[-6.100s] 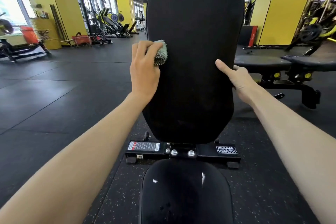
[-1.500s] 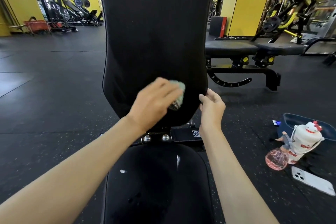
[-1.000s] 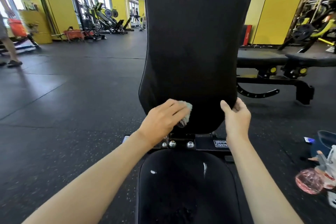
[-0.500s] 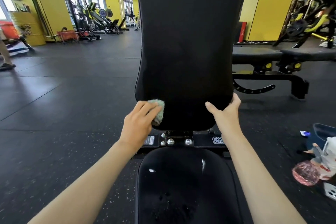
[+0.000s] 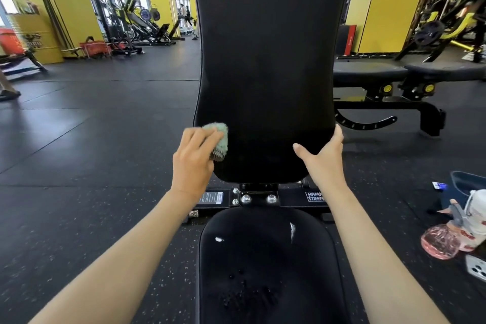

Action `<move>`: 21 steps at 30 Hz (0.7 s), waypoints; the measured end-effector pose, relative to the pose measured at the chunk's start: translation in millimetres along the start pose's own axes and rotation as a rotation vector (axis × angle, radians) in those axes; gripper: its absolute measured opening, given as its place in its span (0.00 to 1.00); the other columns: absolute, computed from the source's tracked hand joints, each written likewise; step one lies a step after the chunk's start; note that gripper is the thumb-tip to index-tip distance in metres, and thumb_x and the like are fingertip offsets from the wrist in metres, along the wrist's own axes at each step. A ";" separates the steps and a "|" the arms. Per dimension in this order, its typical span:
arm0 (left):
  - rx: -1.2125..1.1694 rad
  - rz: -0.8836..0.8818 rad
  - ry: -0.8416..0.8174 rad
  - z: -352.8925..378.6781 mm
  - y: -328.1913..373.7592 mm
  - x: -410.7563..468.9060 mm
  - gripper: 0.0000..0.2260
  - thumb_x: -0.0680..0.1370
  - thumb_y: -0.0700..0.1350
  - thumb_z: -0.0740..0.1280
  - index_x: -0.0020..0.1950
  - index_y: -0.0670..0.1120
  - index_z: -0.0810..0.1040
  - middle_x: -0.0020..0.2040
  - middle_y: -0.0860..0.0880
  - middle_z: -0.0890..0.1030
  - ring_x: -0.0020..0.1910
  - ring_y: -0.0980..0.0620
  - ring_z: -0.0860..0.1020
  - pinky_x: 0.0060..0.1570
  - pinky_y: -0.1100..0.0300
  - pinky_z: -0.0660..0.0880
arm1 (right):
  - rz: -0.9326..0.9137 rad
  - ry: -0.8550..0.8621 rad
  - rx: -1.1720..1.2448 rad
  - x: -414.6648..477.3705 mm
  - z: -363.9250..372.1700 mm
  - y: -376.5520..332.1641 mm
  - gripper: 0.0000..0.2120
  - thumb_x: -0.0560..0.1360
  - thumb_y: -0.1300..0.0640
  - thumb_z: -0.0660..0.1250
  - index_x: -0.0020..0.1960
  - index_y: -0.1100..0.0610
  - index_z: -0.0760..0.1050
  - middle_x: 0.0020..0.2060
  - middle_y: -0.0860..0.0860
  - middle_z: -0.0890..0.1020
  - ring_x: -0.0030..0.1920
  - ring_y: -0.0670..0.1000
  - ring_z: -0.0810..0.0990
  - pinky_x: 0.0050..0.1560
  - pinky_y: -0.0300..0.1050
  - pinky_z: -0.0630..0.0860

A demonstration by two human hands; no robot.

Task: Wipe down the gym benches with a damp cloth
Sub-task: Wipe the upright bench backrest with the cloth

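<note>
— Whereabouts of the green cloth (image 5: pixel 219 137)?
— Bunched under the left hand (image 5: pixel 193 158), fingers curled over it, pressed against the lower left edge of the upright backrest pad (image 5: pixel 265 60).
— And the right hand (image 5: pixel 322 159)?
— Clamped on the pad's lower right edge, thumb across the front, fingers out of sight behind. Bracing, by the look of it.
— Best way to do this stretch?
— Sweep sideways toward the right hand in overlapping passes, then follow the bottom curve and the piping round the rim. Use firm, even pressure; lean into the brace to stop any rocking. Refold to a clean face at the first sign of streaks.
— Then?
— Probably down to the seat pad (image 5: pixel 265 258): speckled with droplets and two pale smears, seemingly not yet wiped. Worth a fresh wetting from the pink spray bottle (image 5: pixel 438 244) on the floor to the right, near a phone (image 5: pixel 476 268).
— Anything to watch?
— Avoid soaking the hinge bolts (image 5: pixel 246 198) just below the backrest. Likely next: the flat bench (image 5: pixel 368 73) behind, on the right.
</note>
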State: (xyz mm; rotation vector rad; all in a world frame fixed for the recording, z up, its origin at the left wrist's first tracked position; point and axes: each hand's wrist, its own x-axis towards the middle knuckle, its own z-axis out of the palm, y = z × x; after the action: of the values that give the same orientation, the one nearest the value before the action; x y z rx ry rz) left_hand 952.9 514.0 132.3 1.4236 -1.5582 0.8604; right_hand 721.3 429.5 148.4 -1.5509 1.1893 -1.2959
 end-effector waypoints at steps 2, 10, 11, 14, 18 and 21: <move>-0.008 0.041 -0.099 -2.9 -1.8 -17.9 0.24 0.65 0.29 0.53 0.53 0.42 0.80 0.48 0.49 0.78 0.49 0.49 0.71 0.26 0.54 0.75 | 0.003 -0.009 0.011 -2.6 -0.4 -1.4 0.47 0.73 0.57 0.73 0.79 0.52 0.44 0.73 0.53 0.58 0.72 0.56 0.63 0.68 0.53 0.66; -0.060 -0.077 0.180 -22.5 8.9 65.8 0.22 0.66 0.25 0.58 0.54 0.39 0.81 0.49 0.44 0.79 0.49 0.46 0.71 0.41 0.64 0.66 | -0.086 -0.040 -0.124 -6.2 7.3 3.4 0.51 0.75 0.57 0.71 0.78 0.53 0.33 0.77 0.54 0.43 0.77 0.57 0.49 0.73 0.53 0.56; -0.051 -0.090 0.187 -20.0 9.9 70.8 0.23 0.66 0.25 0.57 0.54 0.40 0.81 0.49 0.44 0.79 0.49 0.47 0.71 0.41 0.64 0.66 | -0.180 -0.033 -0.224 -7.7 8.0 4.3 0.51 0.75 0.56 0.71 0.77 0.53 0.32 0.77 0.54 0.37 0.77 0.57 0.43 0.74 0.53 0.53; 0.020 -0.039 0.137 -6.2 11.2 55.1 0.22 0.66 0.26 0.58 0.54 0.40 0.81 0.48 0.45 0.80 0.49 0.47 0.70 0.34 0.61 0.68 | -0.523 -0.009 -0.639 -7.5 7.0 9.3 0.48 0.75 0.54 0.69 0.78 0.52 0.35 0.76 0.57 0.33 0.76 0.58 0.35 0.76 0.59 0.46; 0.066 0.065 0.005 1.0 7.4 10.5 0.20 0.67 0.28 0.58 0.52 0.40 0.82 0.47 0.45 0.81 0.48 0.48 0.70 0.29 0.62 0.69 | -0.626 -0.063 -0.925 -7.2 8.8 14.3 0.45 0.75 0.52 0.68 0.79 0.52 0.40 0.77 0.57 0.37 0.76 0.59 0.36 0.74 0.58 0.41; 0.048 0.124 -0.126 -6.4 2.7 -10.3 0.23 0.65 0.28 0.56 0.54 0.40 0.81 0.49 0.48 0.79 0.49 0.49 0.71 0.26 0.61 0.73 | -0.615 -0.097 -0.969 -9.8 9.4 13.9 0.46 0.75 0.53 0.69 0.79 0.53 0.38 0.77 0.58 0.38 0.76 0.58 0.36 0.74 0.57 0.40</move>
State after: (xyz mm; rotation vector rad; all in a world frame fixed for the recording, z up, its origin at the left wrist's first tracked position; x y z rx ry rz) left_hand 951.1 524.4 125.8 1.4512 -1.7465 0.9013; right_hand 727.7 435.3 130.9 -2.8108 1.4271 -0.9871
